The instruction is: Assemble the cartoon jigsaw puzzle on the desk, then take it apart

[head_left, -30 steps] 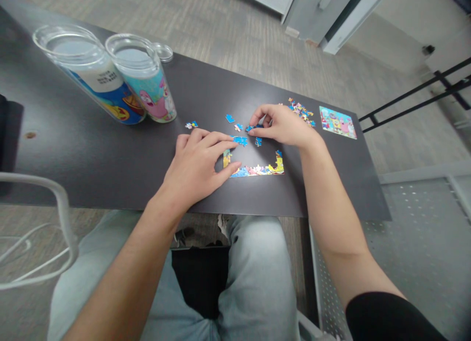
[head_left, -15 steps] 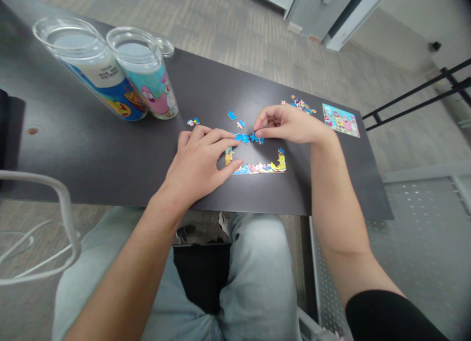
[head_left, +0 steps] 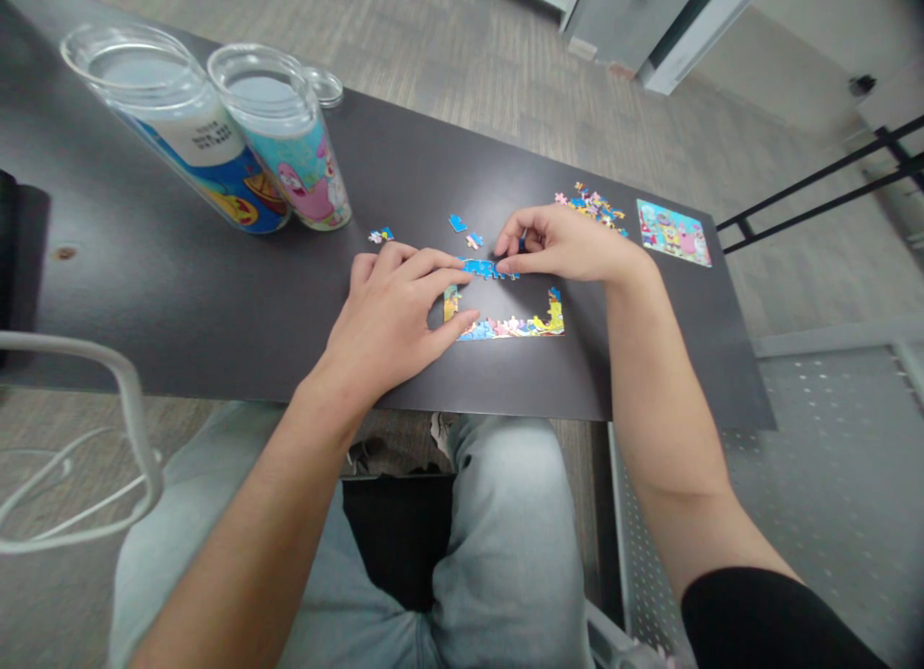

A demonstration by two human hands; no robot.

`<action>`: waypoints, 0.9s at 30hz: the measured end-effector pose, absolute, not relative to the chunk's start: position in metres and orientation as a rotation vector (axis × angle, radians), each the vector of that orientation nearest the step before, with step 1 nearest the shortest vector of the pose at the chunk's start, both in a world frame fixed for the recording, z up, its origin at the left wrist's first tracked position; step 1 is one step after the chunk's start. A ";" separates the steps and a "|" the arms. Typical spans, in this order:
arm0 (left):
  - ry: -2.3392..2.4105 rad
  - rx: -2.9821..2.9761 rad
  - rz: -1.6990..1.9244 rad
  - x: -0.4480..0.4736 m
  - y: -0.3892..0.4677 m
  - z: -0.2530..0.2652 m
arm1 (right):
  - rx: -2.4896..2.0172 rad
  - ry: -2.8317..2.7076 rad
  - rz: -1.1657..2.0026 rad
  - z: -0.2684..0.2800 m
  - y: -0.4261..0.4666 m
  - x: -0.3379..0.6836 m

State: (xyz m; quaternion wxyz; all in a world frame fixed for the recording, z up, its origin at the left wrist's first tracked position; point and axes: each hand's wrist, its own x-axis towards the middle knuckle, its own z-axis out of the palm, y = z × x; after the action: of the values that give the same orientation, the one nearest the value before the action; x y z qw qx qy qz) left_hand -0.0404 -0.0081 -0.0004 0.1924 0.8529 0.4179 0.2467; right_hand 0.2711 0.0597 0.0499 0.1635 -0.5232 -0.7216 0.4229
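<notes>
A strip of joined blue puzzle pieces (head_left: pixel 482 268) lies on the dark table. My left hand (head_left: pixel 400 308) rests flat with fingers spread, its fingertips at the strip's left end and its thumb on the lower puzzle border (head_left: pixel 511 329). That border is a U-shaped row of colourful pieces with a short side at each end. Thumb and fingers of my right hand (head_left: pixel 552 244) are pinched on a blue puzzle piece (head_left: pixel 511 274) at the strip's right end, partly covering it. Loose pieces lie beyond: a blue one (head_left: pixel 457 223), a pink-and-blue one (head_left: pixel 474 241).
A small group of pieces (head_left: pixel 380 235) lies left of my fingers. Farther right are a pile of puzzle pieces (head_left: pixel 592 205) and a picture card (head_left: pixel 674 232). Two clear-topped printed canisters (head_left: pixel 303 168) stand at the left, near a round clear lid (head_left: pixel 326 88). A white cable (head_left: pixel 130 419) hangs lower left.
My right hand has brought its blue piece leftward against the strip, and the gap between them has closed. My left hand stays in place.
</notes>
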 end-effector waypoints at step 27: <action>1.162 2.370 0.691 -0.041 -0.008 0.004 | -1.536 -2.140 1.069 0.049 0.060 0.268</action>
State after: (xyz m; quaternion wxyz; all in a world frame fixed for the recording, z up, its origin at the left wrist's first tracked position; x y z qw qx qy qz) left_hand -0.0408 -0.0077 0.0037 0.2049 0.8502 0.4167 0.2480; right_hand 0.2684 0.0600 0.0491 0.1489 -0.5342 -0.7445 0.3717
